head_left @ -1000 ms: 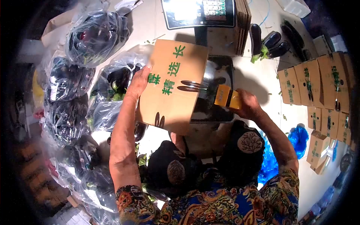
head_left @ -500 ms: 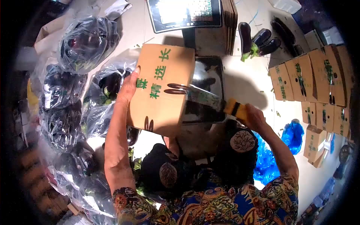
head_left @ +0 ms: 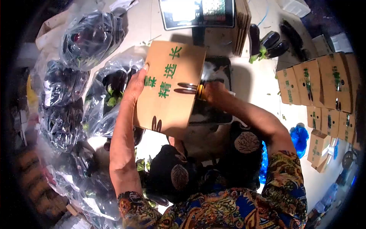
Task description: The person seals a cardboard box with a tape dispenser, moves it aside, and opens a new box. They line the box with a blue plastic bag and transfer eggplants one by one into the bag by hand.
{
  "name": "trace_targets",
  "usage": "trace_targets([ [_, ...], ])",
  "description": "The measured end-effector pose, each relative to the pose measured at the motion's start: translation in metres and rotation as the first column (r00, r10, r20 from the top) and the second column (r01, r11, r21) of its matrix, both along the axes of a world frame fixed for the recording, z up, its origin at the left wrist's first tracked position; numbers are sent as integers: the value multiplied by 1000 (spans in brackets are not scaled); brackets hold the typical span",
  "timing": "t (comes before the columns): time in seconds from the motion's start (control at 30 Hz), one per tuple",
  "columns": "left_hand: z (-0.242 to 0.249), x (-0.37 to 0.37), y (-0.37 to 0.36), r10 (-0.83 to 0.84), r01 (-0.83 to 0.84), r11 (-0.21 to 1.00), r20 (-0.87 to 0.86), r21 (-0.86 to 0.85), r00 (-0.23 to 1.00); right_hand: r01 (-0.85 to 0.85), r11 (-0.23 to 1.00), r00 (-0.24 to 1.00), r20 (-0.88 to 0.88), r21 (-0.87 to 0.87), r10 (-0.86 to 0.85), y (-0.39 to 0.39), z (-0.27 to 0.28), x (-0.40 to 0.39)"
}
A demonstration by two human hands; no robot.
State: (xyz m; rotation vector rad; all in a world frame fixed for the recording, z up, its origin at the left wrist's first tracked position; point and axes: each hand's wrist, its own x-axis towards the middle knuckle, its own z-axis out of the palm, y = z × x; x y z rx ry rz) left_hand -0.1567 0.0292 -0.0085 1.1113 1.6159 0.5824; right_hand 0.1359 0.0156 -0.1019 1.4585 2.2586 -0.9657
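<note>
A cardboard box with green lettering and printed eggplants is held tilted over my lap. My left hand grips its left edge, thumb on the upper face and the other fingers hidden beneath. My right hand is closed round a yellow tape dispenser, which sits against the box's right edge; most of the dispenser is hidden by the hand and box. Under and beside the box is the dark plate of a weighing scale, its lit display beyond.
Clear plastic bags of eggplants crowd the left side. Loose eggplants lie at the upper right. Printed cardboard boxes are stacked on the right, near a blue plastic bag. Flat cardboard stands behind the scale.
My right hand has brought the tape dispenser left and up to the box's right edge. The tape strip stretched between them is out of sight. My left hand keeps its hold on the box.
</note>
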Motion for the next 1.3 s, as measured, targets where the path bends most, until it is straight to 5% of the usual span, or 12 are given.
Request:
trace_targets([
  [0.13,6,9,-6,-43,30,996,158,89,987,-233,971,970,84,52,228,-7,41,34],
  [0.27,5,45,-15,-193,159,966,158,203,968,338,919,911,-175,-202,-374,-18,52,148],
  [0.4,-7,120,-33,-372,525,659,-373,538,850,632,519,341,-395,-576,-853,-35,75,222],
  [0.53,-3,194,-53,-411,730,523,-620,440,668,569,360,-65,-477,-739,-877,-37,123,214],
  [0.63,-40,210,-55,-419,878,295,-776,376,472,518,433,-56,-534,-738,-844,-33,127,213],
  [0.77,-43,189,-54,-419,928,261,-835,265,357,569,396,45,-454,-721,-890,-24,112,197],
  [0.83,-52,145,-56,-364,659,552,-564,511,742,490,376,40,-410,-787,-911,-18,101,190],
  [0.9,-89,100,-67,27,195,655,-281,730,959,450,400,54,-423,-798,-904,-19,97,182],
  [0.97,-129,37,-96,313,-326,893,91,310,945,436,401,21,-437,-806,-899,-20,98,164],
  [1.0,-145,23,-107,654,-655,754,166,-59,738,407,421,20,-452,-811,-892,-18,94,155],
  [1.1,-167,9,-147,827,-641,552,250,-533,504,353,362,38,-374,-863,-927,-7,81,123],
  [1.3,-140,18,-162,819,-575,569,341,-588,462,258,491,192,-454,-832,-870,7,93,82],
])
